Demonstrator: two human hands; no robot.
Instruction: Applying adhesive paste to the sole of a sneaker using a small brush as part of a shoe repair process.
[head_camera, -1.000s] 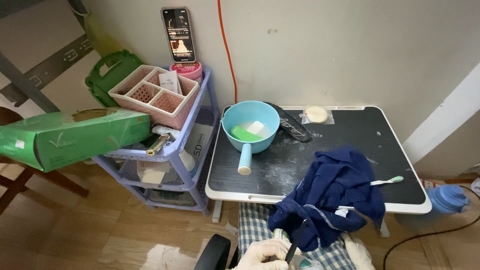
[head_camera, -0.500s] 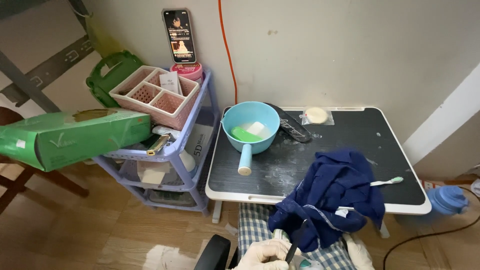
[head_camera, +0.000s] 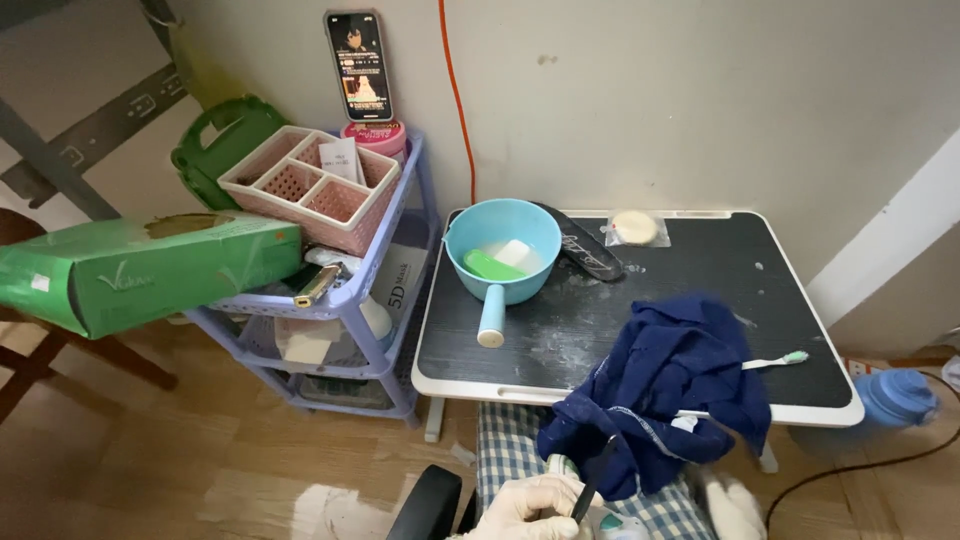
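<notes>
My left hand (head_camera: 528, 506), in a white glove, sits at the bottom edge above my checked lap and is closed around a thin dark object (head_camera: 592, 480) that rises toward the hem of a dark blue garment (head_camera: 668, 392). The garment lies bunched on the black table (head_camera: 700, 270) and hangs over its front edge. Only part of my gloved right hand (head_camera: 735, 506) shows, under the garment's right side, and its fingers are hidden. A white toothbrush (head_camera: 775, 361) lies beside the garment.
A light blue handled bowl (head_camera: 502, 252) with green and white pieces stands at the table's left. Behind it lie a black flat item (head_camera: 583, 246) and a round wrapped bar (head_camera: 636, 228). A purple shelf cart (head_camera: 345, 300) with a pink basket and a green box (head_camera: 140, 270) is at left. A blue jug (head_camera: 895, 398) stands on the floor at right.
</notes>
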